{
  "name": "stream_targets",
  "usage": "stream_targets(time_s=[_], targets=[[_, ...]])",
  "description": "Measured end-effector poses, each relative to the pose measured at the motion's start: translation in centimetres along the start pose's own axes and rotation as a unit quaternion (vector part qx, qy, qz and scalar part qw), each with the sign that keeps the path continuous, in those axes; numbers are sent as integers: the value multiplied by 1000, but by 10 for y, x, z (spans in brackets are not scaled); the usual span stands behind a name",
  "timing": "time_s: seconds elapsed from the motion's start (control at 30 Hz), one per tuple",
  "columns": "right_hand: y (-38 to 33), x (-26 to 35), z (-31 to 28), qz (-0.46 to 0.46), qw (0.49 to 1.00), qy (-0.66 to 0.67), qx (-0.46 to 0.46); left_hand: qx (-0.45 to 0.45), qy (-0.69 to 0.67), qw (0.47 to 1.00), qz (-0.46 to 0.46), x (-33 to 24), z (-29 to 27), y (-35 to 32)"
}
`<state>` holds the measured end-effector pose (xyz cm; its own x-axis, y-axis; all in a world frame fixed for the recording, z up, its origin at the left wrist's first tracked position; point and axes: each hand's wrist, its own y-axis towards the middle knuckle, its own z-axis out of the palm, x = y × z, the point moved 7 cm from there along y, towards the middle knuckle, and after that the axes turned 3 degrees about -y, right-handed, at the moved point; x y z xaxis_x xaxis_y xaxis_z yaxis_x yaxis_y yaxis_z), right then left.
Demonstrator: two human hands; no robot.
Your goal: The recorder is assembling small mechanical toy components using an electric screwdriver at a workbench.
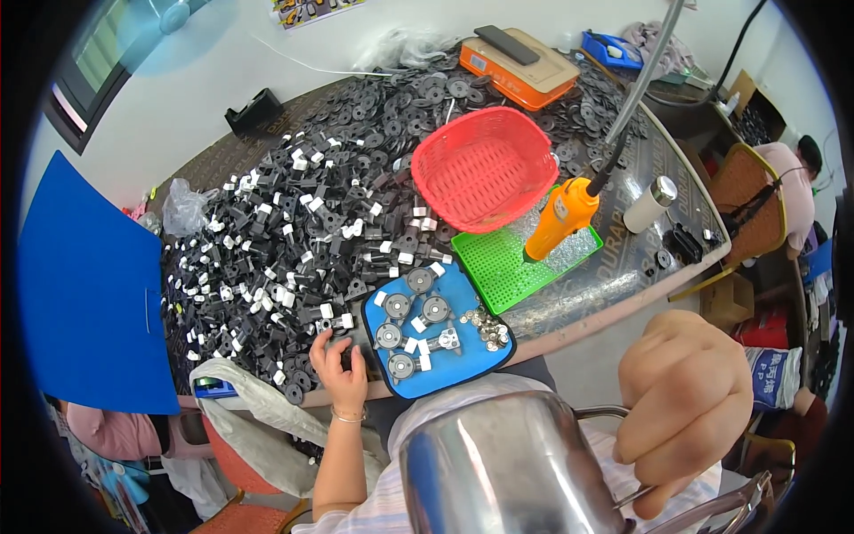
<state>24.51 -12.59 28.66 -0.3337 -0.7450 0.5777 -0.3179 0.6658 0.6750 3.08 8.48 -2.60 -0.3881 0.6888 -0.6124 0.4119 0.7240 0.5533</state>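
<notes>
My right hand (685,400) is raised close to the camera, its fingers wrapped round the wire handle of a shiny stainless steel mug (498,463). The mug is tilted and hides part of my lap. At the table's front edge my left hand (342,374) rests with fingers loosely apart and nothing visible in them. Its fingertips lie beside a black part with a white end (333,319) at the edge of the pile. Just right of that hand, a blue mat (463,367) bears several round grey-and-white assemblies (401,366) and a small heap of metal screws (487,329).
A large pile of black parts with white ends (267,258) covers the table's left. Behind the mat are a green basket (498,289), an orange electric screwdriver (560,218), a red basket (485,169), and an orange case (520,71). A white bottle (649,205) stands right. Another person (792,178) sits far right.
</notes>
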Motion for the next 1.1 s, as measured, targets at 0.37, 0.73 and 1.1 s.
stream_targets(time_s=[0.37,0.73,1.1], targets=[[-29,-25,-7,125,988,80,-48,24,-29,999,-16,3,3,0],[-196,-65,-29,298,870,217,-327,51,-20,998,-2,-8,1,3],[-417,-54,-133,395,607,-73,-685,49,-11,999,-9,-7,3,4]])
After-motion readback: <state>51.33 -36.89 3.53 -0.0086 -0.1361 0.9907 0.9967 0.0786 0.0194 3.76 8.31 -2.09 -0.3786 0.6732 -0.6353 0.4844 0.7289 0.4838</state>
